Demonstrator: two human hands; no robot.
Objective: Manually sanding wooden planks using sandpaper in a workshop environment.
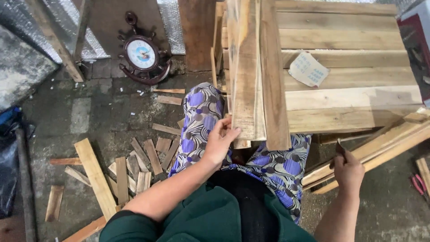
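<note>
1. Wooden slatted pallet surface carries one pale paper sheet.
2. Three long rough wooden planks lean over the lap.
3. Left hand clamps their lower ends.
4. Right hand, closed, holds a small dark tool.

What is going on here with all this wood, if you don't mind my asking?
A seated person in a green top and purple patterned skirt is handling wood. The left hand grips the near end of a stack of long pale wooden planks resting over their lap and a wooden pallet-like platform. The right hand holds a small dark tool, hard to identify. Short wooden offcuts are scattered on the grey concrete floor, near a ship's-wheel wall clock.
</note>
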